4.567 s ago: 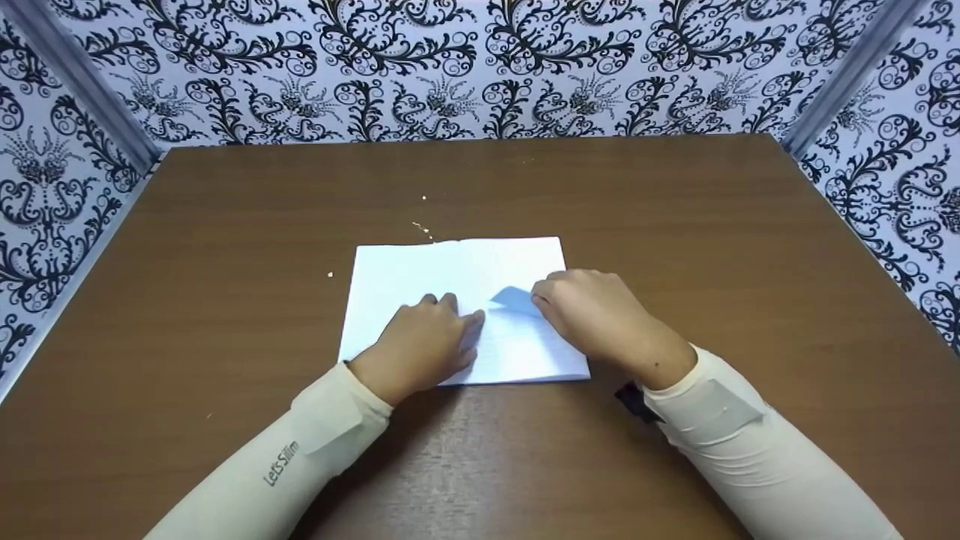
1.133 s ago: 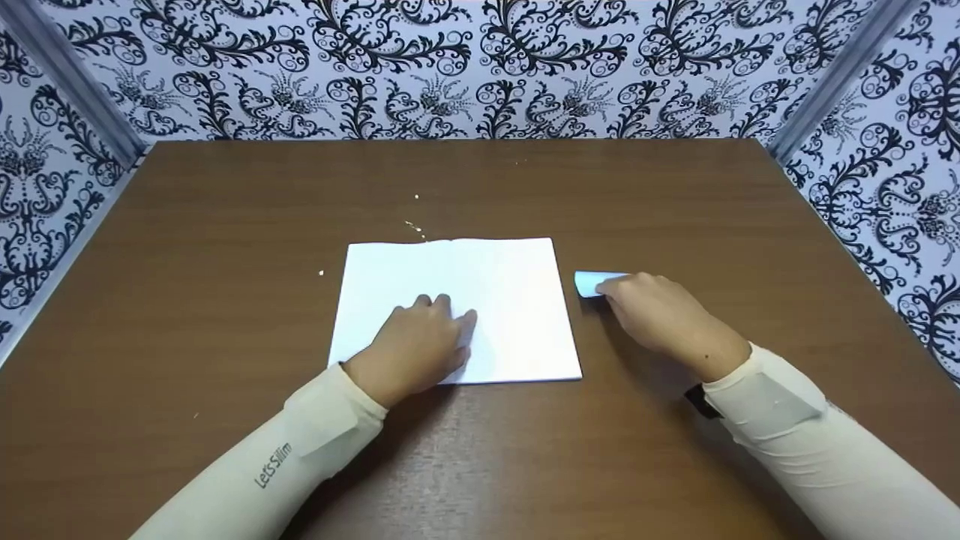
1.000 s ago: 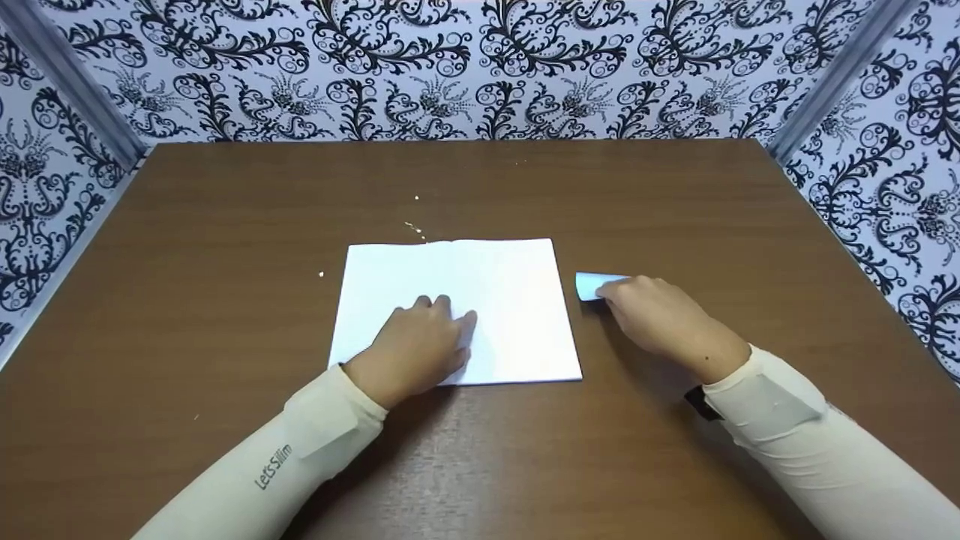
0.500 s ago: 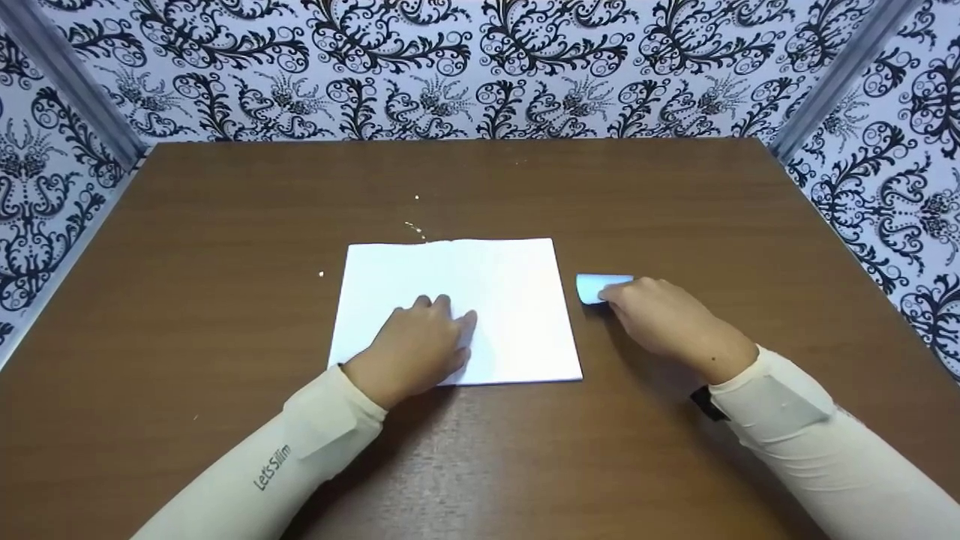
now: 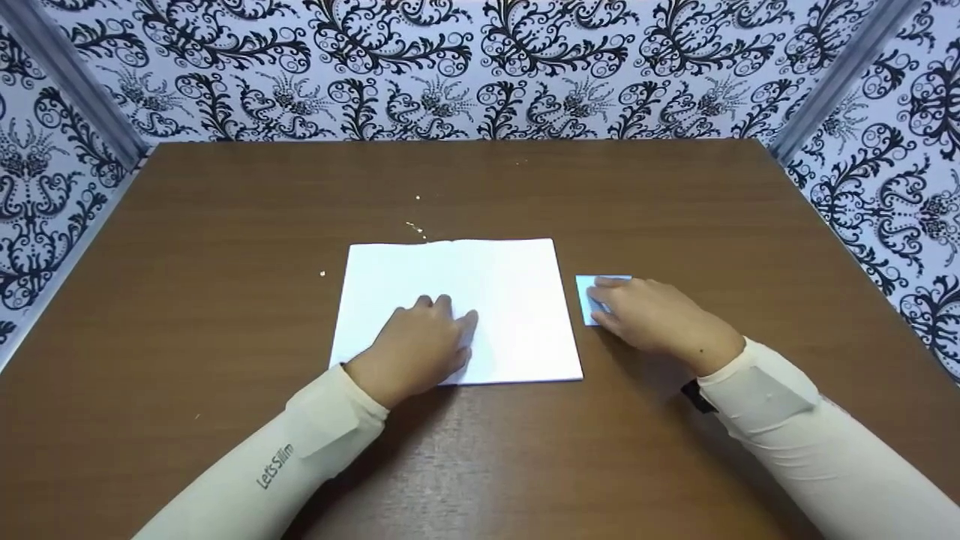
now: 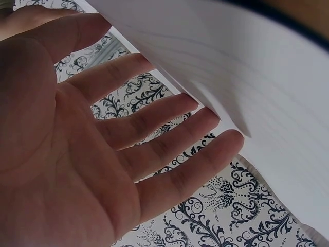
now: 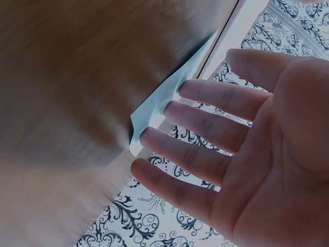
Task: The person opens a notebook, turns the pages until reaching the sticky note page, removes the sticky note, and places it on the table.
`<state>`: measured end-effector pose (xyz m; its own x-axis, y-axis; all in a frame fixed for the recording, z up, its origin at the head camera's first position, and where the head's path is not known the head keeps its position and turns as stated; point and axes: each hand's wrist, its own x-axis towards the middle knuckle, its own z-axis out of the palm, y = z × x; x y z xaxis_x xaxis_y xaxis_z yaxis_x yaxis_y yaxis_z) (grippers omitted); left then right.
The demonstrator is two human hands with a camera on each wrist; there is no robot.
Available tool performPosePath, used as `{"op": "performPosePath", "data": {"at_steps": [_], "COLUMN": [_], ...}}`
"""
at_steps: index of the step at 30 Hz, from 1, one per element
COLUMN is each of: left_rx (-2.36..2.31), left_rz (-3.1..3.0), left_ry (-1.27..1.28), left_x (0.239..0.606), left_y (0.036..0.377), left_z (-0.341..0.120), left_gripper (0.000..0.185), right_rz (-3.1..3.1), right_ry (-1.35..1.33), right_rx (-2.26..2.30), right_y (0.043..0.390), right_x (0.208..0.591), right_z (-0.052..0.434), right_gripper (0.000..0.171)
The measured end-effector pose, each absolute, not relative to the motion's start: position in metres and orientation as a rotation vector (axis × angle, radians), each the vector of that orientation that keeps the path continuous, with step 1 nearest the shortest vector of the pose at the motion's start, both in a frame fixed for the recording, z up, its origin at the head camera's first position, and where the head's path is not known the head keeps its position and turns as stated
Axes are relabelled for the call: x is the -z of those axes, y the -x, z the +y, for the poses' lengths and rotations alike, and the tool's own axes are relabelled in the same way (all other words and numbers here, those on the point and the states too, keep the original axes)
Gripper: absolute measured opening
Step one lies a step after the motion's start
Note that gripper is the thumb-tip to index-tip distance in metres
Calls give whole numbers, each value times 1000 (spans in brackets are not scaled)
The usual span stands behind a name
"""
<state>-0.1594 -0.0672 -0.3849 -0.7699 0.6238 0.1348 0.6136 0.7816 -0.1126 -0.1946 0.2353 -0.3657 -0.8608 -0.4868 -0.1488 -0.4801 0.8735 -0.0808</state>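
Note:
An opened notebook (image 5: pixel 510 315) with white pages lies on the table. My left hand (image 5: pixel 416 345) rests on its middle, and in the left wrist view the straight fingers (image 6: pixel 180 149) touch the page with their tips. Just right of the notebook, a small light-blue paper square (image 5: pixel 586 300) lies on the tabletop, partly hidden under my right hand (image 5: pixel 649 319). Seen from the right wrist, the extended fingertips (image 7: pixel 177 110) press on the blue paper (image 7: pixel 169 92), and the thumb stands apart from it.
The brown wooden table (image 5: pixel 225 300) reaches back to a wall (image 5: pixel 405 67) with a black-and-white scroll pattern. Small white crumbs (image 5: pixel 416 227) lie behind the notebook, and another speck (image 5: pixel 322 274) is to its left.
My right hand took the blue paper off the notebook page to the table at the right. It has let go of its pinch, and the paper now lies flat under the fingers. My left hand stayed put.

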Motion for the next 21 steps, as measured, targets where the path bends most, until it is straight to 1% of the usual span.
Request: {"op": "performPosePath", "data": {"at_steps": [2,8,15,21], "left_rx": [-92,-98,-94,-96], "left_rz": [-2818,-2849,-2838,-2842], "left_ry": [978,948,953,946], "left_x": [386,387,388,387], "left_y": [160,159,159,157], "left_z": [-67,-67,-67,-67], "left_gripper": [34,36,34,37], "right_rz": [2864,2826,2807,2796], "right_ry": [752,774,683,667], "right_rx": [69,104,113,143], "right_y": [196,202,199,197], "right_x": [367,373,375,375], "right_z": [234,231,234,236], "right_gripper": [45,54,57,56]}}
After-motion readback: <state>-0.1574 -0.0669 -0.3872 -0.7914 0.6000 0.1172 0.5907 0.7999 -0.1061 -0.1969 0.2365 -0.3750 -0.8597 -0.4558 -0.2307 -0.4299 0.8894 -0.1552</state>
